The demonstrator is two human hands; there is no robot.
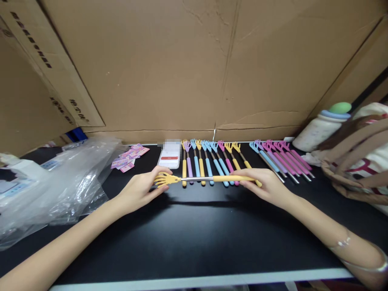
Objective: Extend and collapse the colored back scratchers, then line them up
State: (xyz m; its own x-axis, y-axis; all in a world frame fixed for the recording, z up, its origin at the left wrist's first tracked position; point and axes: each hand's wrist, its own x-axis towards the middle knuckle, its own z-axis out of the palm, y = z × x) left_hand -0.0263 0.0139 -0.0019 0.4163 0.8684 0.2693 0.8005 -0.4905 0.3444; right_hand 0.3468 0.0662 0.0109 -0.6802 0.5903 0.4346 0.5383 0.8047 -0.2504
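Note:
A yellow back scratcher (197, 178) with a hand-shaped head and a silver shaft is held level above the black table. My left hand (142, 190) grips its clawed head between thumb and fingers. At the other end, my right hand (263, 186) is closed around the yellow handle. Behind it lies a row of back scratchers (207, 161) in yellow, purple, blue and pink, heads toward the cardboard. Farther right, a second group of back scratchers (280, 159), blue, purple and pink, lies slanted with bare metal shaft ends toward me.
Clear plastic bags (69, 182) cover the left of the table (197, 242). Pink printed cards (130, 157) and a phone (169, 155) lie behind my left hand. On the right stand a white bottle (318, 131) and a beige bag (357, 161). Cardboard (166, 72) walls the back.

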